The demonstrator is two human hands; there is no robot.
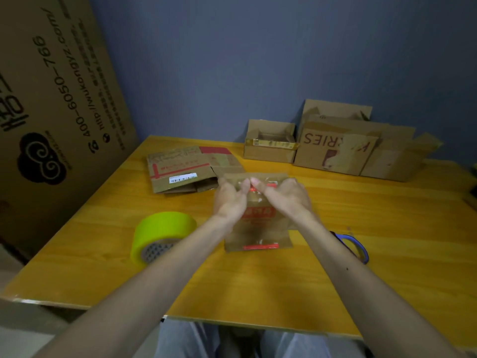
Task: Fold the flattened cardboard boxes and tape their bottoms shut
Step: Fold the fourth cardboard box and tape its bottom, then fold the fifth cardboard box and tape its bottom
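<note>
A plain blue-grey wall [258, 60] fills the back, dimly lit. A yellow wood-grain surface [258, 288] reaches toward it. At the left a tall printed cardboard sheet [51, 99] stands beside the surface's edge, and pale floor [15, 342] shows below the near left corner.

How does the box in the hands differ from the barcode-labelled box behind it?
The held box is gripped at its far edge by the left hand and right hand; the labelled box lies untouched on the table. The held box is nearer; the labelled box lies further back and left. Both are brown cardboard with red print.
</note>
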